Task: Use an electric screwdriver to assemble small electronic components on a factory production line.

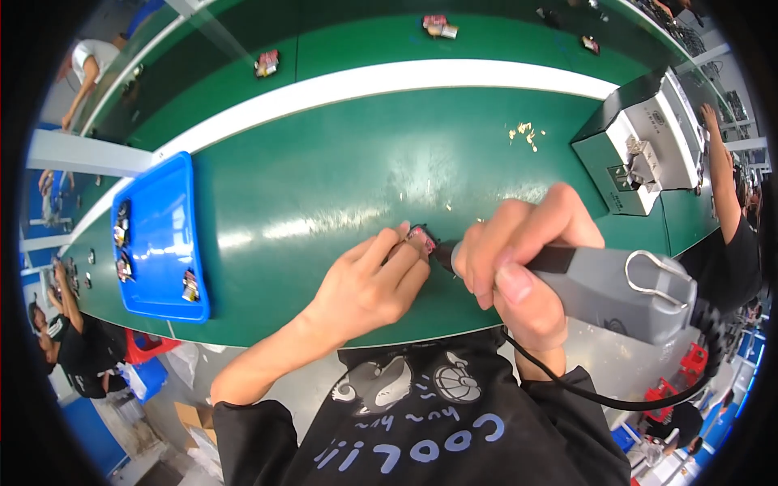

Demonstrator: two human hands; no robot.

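My left hand [369, 279] rests on the green table [316, 186], its fingers closed round a small part with a pink-red face [422, 237] and dark edges. Most of that part is hidden under the fingers. A grey corded electric screwdriver [612, 287] with a wire hanging loop lies in my right hand [527, 263], fingers wrapped round its dark front end. Its tip points left and meets or nearly meets the part; whether they touch I cannot tell. From its back end a black cord [608, 398] curves down and round toward my body.
A blue tray [162, 243] with several small assemblies stands at the left. At the back right is a black-and-white carton [604, 142], near scattered pale bits [527, 134]. Beyond a white rail [389, 74], a green strip [356, 53] carries similar assemblies. Other people work at both sides.
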